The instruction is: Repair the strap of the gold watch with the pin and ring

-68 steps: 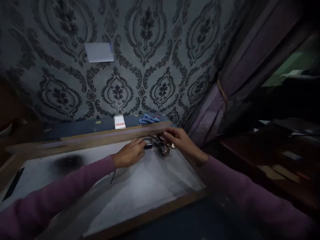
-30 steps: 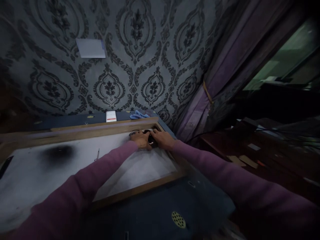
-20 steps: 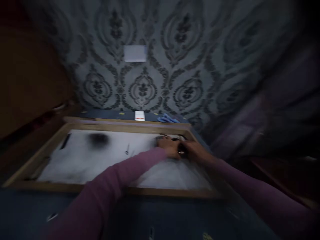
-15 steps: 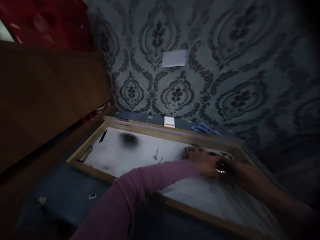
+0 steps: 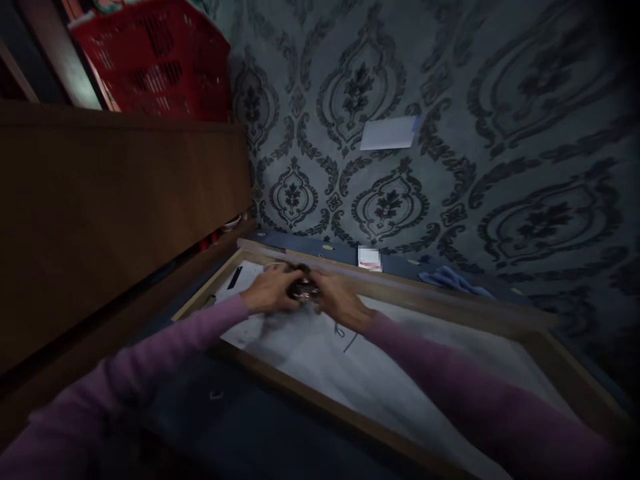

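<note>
the left hand (image 5: 271, 289) and right hand (image 5: 345, 301) are curved narrowly, holding a dark, glinting cluster of small metallic-looking pieces (image 5: 306, 289) between them, just left of the frame's centre; blur is hiding the exact finger contact. the cluster is probably handling as a light but loose, slippery bundle with hard, scratchable faces, so cupping both sides is looking surest. below, a shallow tan wooden tray (image 5: 320, 400) is framing a smooth, shadowed white lining (image 5: 310, 353). right of centre, a crumpled, soft-looking blue cloth (image 5: 453, 280) is lying behind it.

No readable text, white rectangular item (image 5: 369, 259) pixelated, illegible
</note>
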A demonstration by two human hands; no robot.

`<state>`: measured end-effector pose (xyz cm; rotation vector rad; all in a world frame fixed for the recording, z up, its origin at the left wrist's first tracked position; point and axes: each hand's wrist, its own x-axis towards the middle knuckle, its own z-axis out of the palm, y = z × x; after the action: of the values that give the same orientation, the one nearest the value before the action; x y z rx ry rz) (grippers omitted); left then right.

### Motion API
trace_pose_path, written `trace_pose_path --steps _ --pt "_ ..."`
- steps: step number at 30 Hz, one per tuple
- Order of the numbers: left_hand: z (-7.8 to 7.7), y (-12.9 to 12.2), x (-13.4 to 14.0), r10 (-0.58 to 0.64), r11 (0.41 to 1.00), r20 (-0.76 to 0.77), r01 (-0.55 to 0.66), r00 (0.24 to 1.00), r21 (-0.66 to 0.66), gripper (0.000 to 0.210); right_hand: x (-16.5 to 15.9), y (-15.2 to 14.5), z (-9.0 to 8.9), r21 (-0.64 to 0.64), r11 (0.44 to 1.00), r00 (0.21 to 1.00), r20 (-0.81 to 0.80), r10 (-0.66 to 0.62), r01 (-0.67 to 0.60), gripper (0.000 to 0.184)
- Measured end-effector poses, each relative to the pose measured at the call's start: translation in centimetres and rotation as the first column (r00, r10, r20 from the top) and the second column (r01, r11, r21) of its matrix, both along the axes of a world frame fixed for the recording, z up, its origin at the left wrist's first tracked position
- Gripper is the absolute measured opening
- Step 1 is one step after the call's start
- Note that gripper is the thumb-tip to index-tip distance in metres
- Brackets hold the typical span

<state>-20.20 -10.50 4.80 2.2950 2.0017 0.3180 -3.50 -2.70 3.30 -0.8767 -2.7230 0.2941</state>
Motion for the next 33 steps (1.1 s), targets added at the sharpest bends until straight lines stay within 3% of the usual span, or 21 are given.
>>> trace_pose_path --steps 4,8,14,16,19,23,26,30,33 --pt "-1.2 -1.7 -6.8 0.136 0.989 0.012 -0.135 0.991 -0.058 0.056 -7.7 -1.2 -0.1 -0.011 0.998 0.996 0.052 0.068 -0.067 0.032" --pt "-2.8 -2.9 -9.9 0.164 0.982 -0.017 -0.165 0.986 -0.092 0.054 -11.5 -1.9 -1.6 -0.043 0.991 0.988 0.084 0.127 -0.124 0.031" --pt "-4.3 -3.8 -10.0 0.167 0.973 -0.148 -0.187 0.975 -0.135 0.063 -11.3 -1.9 -2.6 -0.085 0.984 0.984 0.079 0.161 -0.155 0.033" --pt "-4.0 -4.0 -9.8 0.14 0.97 -0.173 -0.17 0.975 -0.172 0.063 -10.8 -1.7 -2.4 -0.107 0.981 0.982 0.074 0.173 -0.165 0.036" --pt "-2.3 -4.5 -9.4 0.077 0.956 -0.227 -0.136 0.971 -0.26 0.064 -10.2 -1.3 -1.8 -0.136 0.976 0.983 0.05 0.176 -0.167 0.038" --pt "1.0 -4.7 -8.3 0.065 0.963 -0.25 -0.126 0.966 -0.236 0.061 -8.2 -0.3 -0.1 -0.156 0.979 0.991 -0.054 0.123 -0.13 0.046" --pt "2.0 -3.6 -6.9 -0.017 0.993 -0.247 -0.013 0.969 -0.121 0.046 -4.8 0.6 1.1 -0.17 0.984 0.992 -0.12 0.028 -0.048 0.051" --pt "0.1 -0.8 -4.6 -0.247 0.967 -0.265 0.217 0.932 -0.135 0.036 2.5 0.5 1.2 -0.225 0.973 0.966 -0.234 -0.11 0.056 0.045" --pt "-1.9 1.0 -4.0 -0.227 0.969 -0.37 0.169 0.901 -0.182 0.038 8.6 -0.6 0.0 -0.224 0.964 0.952 -0.238 -0.193 0.14 0.039"
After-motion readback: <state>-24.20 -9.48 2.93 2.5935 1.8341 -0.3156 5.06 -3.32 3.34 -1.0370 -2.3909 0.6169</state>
